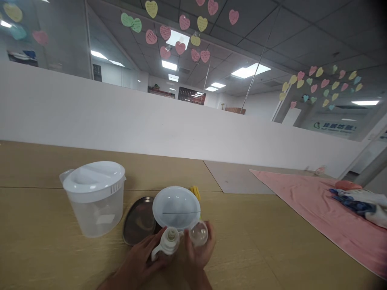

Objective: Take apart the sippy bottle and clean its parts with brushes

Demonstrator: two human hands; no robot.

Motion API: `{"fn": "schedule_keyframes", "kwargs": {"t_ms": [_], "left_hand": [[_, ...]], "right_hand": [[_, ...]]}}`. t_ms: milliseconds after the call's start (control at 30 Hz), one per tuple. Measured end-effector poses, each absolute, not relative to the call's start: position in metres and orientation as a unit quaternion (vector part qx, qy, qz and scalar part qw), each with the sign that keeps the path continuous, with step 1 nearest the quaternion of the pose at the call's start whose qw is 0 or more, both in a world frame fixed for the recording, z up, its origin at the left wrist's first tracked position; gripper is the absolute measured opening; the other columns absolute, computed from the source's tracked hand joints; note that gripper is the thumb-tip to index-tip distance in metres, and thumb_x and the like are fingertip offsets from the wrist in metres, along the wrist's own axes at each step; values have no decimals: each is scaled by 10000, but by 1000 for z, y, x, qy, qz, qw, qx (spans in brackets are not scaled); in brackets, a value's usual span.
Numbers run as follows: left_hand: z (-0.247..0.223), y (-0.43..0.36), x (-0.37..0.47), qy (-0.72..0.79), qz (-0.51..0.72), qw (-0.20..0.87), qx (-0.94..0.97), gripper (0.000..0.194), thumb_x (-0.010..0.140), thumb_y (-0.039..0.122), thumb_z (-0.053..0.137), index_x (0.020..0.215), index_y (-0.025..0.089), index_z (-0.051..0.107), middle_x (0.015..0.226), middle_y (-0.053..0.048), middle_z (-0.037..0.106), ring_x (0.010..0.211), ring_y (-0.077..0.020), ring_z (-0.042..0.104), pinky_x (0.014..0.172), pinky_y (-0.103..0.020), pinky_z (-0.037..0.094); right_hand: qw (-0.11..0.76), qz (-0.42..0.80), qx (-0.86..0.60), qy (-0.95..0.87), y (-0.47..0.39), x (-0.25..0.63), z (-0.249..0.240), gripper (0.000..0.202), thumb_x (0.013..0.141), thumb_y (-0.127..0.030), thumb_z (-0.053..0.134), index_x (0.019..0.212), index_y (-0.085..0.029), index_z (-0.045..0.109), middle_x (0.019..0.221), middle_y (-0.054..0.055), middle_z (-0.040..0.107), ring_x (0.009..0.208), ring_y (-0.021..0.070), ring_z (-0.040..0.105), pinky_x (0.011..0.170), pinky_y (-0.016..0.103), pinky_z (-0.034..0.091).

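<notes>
Head view shows a wide wooden surface (pixel 45 241). At 3 o'clock lies a pink towel (pixel 317 209). At 9 o'clock stands a lidded jug (pixel 95 197), kept upright. A white bowl (pixel 176 207) sits past the hands. The left hand (pixel 142 262) grips a baby bottle (pixel 167 241) steady. The right hand (pixel 199 253) holds its clear cap (pixel 198 233), just beside it.
</notes>
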State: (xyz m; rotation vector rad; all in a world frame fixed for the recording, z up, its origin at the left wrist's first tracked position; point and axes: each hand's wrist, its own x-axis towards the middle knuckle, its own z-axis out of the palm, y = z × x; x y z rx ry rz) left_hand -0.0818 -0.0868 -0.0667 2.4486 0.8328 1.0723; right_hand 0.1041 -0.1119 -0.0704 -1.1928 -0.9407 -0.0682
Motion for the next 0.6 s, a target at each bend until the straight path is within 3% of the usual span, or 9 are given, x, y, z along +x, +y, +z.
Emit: {"fn": "schedule_keyframes", "kwargs": {"t_ms": [167, 367, 600], "left_hand": [[-73, -84, -82, 287, 379, 166, 864, 706, 807, 406, 619, 1415, 299, 276, 1196, -61, 630, 1032, -224, 630, 850, -294, 536], [-71, -84, -83, 290, 376, 157, 866, 703, 816, 417, 610, 1417, 297, 265, 1203, -70, 625, 1042, -225, 627, 861, -297, 531], [-73, -83, -81, 292, 383, 152, 863, 700, 811, 449, 605, 1411, 297, 278, 1207, -56, 625, 1053, -219, 623, 865, -288, 530]], "right_hand": [[720, 65, -590, -360, -106, 95, -36, 602, 785, -423, 610, 1279, -168, 379, 1106, 130, 586, 970, 235, 594, 729, 306, 500], [692, 137, -588, -396, -105, 98, -31, 713, 752, -428, 642, 1315, -119, 335, 690, -18, 609, 674, 169, 607, 713, 302, 485], [673, 143, -592, -420, -104, 98, -36, 579, 771, -427, 616, 1231, -137, 418, 693, -19, 613, 702, 170, 603, 736, 313, 473]]}}
